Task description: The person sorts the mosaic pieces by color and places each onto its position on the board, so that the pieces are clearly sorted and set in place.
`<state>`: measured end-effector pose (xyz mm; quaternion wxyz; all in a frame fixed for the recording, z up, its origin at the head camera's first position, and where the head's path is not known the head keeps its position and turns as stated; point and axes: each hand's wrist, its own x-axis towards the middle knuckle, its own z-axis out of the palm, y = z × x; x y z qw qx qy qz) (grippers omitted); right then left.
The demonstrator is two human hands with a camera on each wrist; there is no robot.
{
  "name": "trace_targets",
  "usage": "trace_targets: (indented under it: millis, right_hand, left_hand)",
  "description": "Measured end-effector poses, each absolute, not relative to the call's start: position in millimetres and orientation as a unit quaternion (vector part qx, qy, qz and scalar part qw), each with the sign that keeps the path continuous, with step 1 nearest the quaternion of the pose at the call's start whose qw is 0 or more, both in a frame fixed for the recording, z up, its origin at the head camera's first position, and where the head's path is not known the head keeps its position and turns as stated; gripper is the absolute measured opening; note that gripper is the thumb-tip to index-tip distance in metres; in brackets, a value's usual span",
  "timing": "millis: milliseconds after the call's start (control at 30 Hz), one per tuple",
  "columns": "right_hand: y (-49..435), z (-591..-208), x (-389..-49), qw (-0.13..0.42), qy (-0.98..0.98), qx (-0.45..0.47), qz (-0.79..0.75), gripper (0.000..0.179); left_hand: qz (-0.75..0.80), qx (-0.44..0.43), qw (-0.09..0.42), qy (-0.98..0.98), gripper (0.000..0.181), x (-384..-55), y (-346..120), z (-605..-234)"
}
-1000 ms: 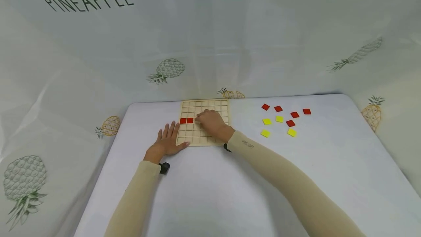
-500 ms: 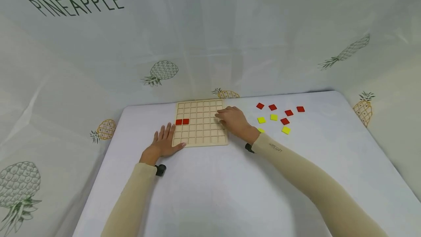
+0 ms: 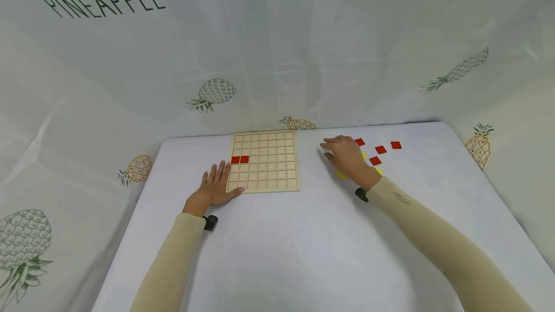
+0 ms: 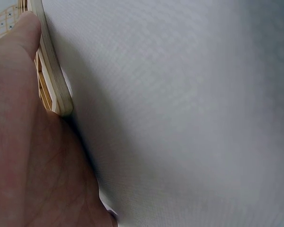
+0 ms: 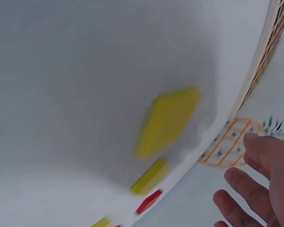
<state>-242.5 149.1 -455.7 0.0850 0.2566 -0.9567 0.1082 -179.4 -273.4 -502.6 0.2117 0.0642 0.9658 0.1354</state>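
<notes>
A pale wooden board with a grid of grooves [image 3: 273,172] lies flat at the far side of the white table. Two red square tiles [image 3: 240,160] sit side by side in its left columns. My left hand [image 3: 212,190] rests with spread fingers at the board's near left corner; in the left wrist view its thumb [image 4: 29,30] lies over the board's edge [image 4: 59,90]. Right of the board, my right hand [image 3: 344,158] is over the loose tiles, fingers loosely bent and holding nothing. In the right wrist view, a yellow tile [image 5: 169,120] lies below the hand [image 5: 255,189].
Loose red tiles [image 3: 380,149] lie scattered to the right, one farther out [image 3: 396,145]. Yellow tiles [image 3: 341,175] are partly hidden by the right hand and wrist. A pineapple-print cloth [image 3: 269,61] hangs behind the table's far edge.
My right hand has lifted off the board and moved right to the loose tiles. The two red tiles on the board and my left hand have stayed in place.
</notes>
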Motion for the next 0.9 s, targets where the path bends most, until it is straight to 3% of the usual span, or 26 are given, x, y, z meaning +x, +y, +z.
trace_targets:
  millis: [400,733,900]
  right_hand:
    - [186,-460,-253,0.062,-0.971,0.219,0.076,0.046]
    - [198,-466,-269,0.014,-0.982,0.180,0.051,0.048]
    - [199,-469,-274,0.017,-0.982,0.181,0.057,0.046]
  left_hand:
    - [0.143,0.063,0.215,0.964,0.106,-178,-273,-499]
    - [0.141,0.064,0.210,0.965,0.108,-180,-275,-505]
    - [0.136,0.061,0.211,0.966,0.108,-181,-275,-506]
